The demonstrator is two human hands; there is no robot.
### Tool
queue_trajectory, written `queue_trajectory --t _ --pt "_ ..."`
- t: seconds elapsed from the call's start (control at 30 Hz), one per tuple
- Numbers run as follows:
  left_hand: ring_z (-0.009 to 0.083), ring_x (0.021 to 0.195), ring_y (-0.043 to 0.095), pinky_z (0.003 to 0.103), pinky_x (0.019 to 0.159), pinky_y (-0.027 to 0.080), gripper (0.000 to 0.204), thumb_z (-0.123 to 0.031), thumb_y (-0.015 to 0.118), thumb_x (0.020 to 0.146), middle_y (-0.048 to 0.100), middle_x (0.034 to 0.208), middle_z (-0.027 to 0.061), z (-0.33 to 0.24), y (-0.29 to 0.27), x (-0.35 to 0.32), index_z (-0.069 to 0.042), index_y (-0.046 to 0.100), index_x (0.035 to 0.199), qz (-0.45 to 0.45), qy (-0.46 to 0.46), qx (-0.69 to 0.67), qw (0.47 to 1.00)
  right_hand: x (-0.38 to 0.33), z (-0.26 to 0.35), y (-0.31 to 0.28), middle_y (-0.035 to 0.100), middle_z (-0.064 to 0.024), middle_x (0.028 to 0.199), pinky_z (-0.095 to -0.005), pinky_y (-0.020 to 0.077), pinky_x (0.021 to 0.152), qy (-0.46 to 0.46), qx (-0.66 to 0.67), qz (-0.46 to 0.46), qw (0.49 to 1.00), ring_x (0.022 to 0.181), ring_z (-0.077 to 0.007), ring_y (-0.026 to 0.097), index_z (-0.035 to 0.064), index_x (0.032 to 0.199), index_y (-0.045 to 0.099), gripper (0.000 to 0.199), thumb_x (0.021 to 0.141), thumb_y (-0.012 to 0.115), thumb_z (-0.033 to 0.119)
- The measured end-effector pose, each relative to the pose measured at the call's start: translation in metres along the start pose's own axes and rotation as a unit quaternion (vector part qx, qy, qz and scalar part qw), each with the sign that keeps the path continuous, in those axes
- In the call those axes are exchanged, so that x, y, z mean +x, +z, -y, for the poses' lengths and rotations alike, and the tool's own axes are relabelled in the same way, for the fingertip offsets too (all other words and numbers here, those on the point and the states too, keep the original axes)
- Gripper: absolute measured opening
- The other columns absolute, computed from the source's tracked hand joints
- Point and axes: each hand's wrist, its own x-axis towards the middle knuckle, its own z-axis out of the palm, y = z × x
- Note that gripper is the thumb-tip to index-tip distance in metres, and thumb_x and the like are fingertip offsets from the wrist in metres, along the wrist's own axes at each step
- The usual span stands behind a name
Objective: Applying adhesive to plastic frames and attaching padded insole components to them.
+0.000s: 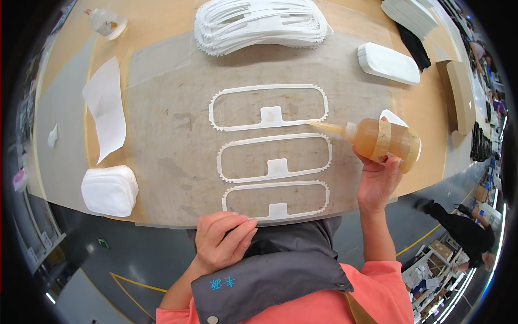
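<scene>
My right hand (379, 178) is closed around a squeeze bottle (369, 136) of amber liquid, wrapped with a band of tape. The bottle lies tilted nearly sideways, its long thin nozzle pointing left at the near edge of the farthest white frame piece (271, 116). Two similar pieces, a middle one (278, 167) and a nearest one (278, 209), lie in a column below it. Each is a rounded flat loop with notched ends and an inner tab. My left hand (225, 237) is at the table's front edge, fingers curled together beside the nearest piece; anything between them is hidden.
A pile of white frame pieces (261, 27) stands at the back. White pad stacks lie at right (388, 63) and left (109, 190), near a white sheet (106, 110). Another bottle (107, 23) stands far left; a cardboard box (456, 97) is at right. Behind it, a person (467, 232) is on the floor area.
</scene>
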Motion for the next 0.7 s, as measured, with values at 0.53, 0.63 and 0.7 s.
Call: queue_trajectory --t 0.53,0.63,0.7 --pt "0.0194 0.088 0.065 0.030 0.072 0.045 0.026 -0.009 0.085 0.076 0.068 0.099 0.0000 0.013 0.000 -0.010 -0.012 0.077 0.101 -0.025 0.002 0.006 1.000 -0.001 -0.010 0.033 0.038 -0.0225 0.159 -0.0487 0.0585 0.099 0.018 0.006 0.073 0.997 0.136 -0.0321 0.053 0.0114 0.158 0.025 0.082 0.098 0.064 0.051" --pt "0.0193 0.088 0.065 0.030 0.072 0.045 0.026 -0.009 0.085 0.076 0.069 0.099 0.0000 0.014 -0.002 -0.012 -0.011 0.077 0.101 -0.028 0.005 0.005 1.000 -0.003 -0.010 0.042 0.040 -0.0196 0.158 -0.0457 0.0554 0.103 0.035 0.068 0.094 0.993 0.139 -0.0290 0.049 0.0087 0.154 0.036 0.072 0.098 0.069 0.039" --pt "0.0193 0.088 0.065 0.030 0.072 0.045 0.026 -0.009 0.084 0.076 0.069 0.099 0.0003 0.014 -0.003 -0.014 -0.011 0.077 0.101 -0.033 0.009 0.008 0.999 -0.006 -0.009 0.056 0.048 -0.0149 0.152 -0.0456 0.0565 0.102 0.114 0.109 0.064 0.985 0.138 -0.0279 0.050 0.0096 0.151 0.041 0.065 0.098 0.068 0.036"
